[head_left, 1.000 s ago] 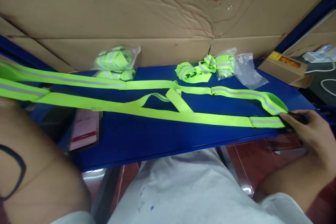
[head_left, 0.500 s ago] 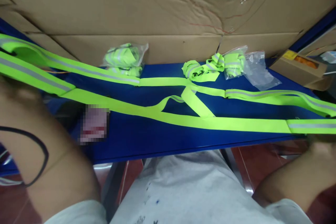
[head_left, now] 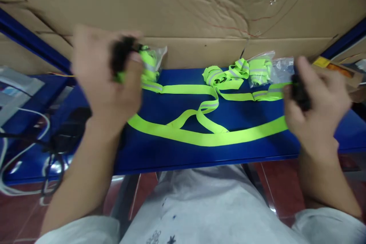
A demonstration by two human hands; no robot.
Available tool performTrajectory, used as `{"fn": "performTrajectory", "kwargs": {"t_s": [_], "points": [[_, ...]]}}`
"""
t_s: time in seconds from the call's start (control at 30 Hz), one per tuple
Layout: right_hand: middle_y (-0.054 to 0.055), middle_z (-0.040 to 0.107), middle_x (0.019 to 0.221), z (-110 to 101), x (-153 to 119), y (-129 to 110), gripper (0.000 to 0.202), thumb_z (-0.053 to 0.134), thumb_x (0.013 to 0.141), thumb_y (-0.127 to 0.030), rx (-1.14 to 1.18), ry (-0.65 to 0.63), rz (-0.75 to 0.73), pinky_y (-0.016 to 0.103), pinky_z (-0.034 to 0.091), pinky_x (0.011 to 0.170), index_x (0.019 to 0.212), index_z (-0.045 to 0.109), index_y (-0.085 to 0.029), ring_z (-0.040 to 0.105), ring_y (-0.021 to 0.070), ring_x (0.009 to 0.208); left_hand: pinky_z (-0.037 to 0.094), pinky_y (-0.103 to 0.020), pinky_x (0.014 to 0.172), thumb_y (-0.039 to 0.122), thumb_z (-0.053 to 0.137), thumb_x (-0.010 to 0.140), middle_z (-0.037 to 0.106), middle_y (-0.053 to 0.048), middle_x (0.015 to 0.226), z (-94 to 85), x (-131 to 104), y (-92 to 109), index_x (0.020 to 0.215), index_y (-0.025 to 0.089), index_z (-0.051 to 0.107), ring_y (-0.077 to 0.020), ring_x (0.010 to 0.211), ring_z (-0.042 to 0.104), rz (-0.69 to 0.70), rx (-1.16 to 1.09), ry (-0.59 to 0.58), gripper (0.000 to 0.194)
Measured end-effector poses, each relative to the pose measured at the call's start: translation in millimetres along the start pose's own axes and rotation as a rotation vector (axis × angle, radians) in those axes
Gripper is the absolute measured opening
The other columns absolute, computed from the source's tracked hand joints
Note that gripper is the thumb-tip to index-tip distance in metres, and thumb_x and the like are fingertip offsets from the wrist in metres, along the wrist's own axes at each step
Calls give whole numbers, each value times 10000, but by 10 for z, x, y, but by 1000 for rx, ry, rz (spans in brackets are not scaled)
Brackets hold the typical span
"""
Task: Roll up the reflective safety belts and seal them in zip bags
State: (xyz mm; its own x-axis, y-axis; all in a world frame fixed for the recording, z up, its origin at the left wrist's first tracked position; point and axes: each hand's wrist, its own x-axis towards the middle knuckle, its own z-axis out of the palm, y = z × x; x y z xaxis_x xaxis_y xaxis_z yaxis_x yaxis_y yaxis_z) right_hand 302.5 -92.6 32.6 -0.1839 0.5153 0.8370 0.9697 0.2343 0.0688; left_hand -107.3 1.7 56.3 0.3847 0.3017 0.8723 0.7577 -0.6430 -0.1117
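Left hand (head_left: 105, 72) clenched on one end of the neon-yellow reflective strap (head_left: 206, 137), dark piece in its grip, raised near the bench's (head_left: 171, 156) back-left. Right hand (head_left: 314, 106) grips the other end near the right edge. Strap's middle sags on the bench centre. Bagged straps (head_left: 259, 70) along the back edge by cardboard (head_left: 183, 4).

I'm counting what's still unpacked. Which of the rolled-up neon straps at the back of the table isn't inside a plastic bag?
The loose bundle at back centre: it lies bare on the blue table, while the bagged ones beside it and behind the left hand are in clear plastic.
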Motion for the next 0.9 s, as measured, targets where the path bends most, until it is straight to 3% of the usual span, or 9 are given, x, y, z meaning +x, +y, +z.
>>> {"fn": "performTrajectory", "kwargs": {"t_s": [0.07,0.13,0.27,0.37,0.47,0.6,0.9], "points": [[167,667,1194,93,216,-265,624,590,930,-307,68,-146,-181,510,507,908,1543,545,-202,639,331,1113,530,-394,942,233,542,1019,648,-118,1148,61,51,360,1447,167,575,-230,1068,611,105,10,-158,434],[182,645,1189,220,321,-469,650,567,905,-263,154,-231,-293,506,478,898,1538,523,-119,599,331,1085,512,-451,979,258,505,1035,632,-133,1133,151,23,626,1507,164,515,-266,1093,607,236,-2,-289,481],[153,638,1148,483,233,-722,663,533,846,-161,339,-315,-359,448,455,853,1506,516,-103,574,299,1042,494,-423,966,118,336,1055,630,-151,1084,364,-151,906,1644,87,258,-267,1084,619,222,63,-401,595],[139,637,1122,576,78,-810,668,514,826,-143,379,-372,-347,429,427,816,1494,521,-126,564,295,1006,493,-399,929,81,311,1053,634,-146,1043,437,-249,960,1648,33,187,-258,1035,630,262,138,-410,610],[146,635,1127,573,8,-812,666,520,811,-135,356,-380,-329,426,402,815,1476,536,-113,549,298,1004,494,-382,906,67,342,1046,637,-134,1010,433,-285,944,1620,4,232,-251,992,632,300,192,-376,588],[149,628,1144,531,29,-780,666,530,830,-144,284,-364,-253,415,378,811,1495,522,-124,525,294,997,503,-383,916,55,344,1039,642,-128,1014,423,-294,915,1624,15,224,-247,984,633,277,209,-327,599],[157,620,1174,528,40,-905,659,551,801,-168,262,-447,-283,425,357,846,1458,555,-125,500,315,1040,507,-380,917,72,357,1049,647,-117,1008,408,-311,1059,1659,15,108,-244,995,632,328,151,-326,661]]}}
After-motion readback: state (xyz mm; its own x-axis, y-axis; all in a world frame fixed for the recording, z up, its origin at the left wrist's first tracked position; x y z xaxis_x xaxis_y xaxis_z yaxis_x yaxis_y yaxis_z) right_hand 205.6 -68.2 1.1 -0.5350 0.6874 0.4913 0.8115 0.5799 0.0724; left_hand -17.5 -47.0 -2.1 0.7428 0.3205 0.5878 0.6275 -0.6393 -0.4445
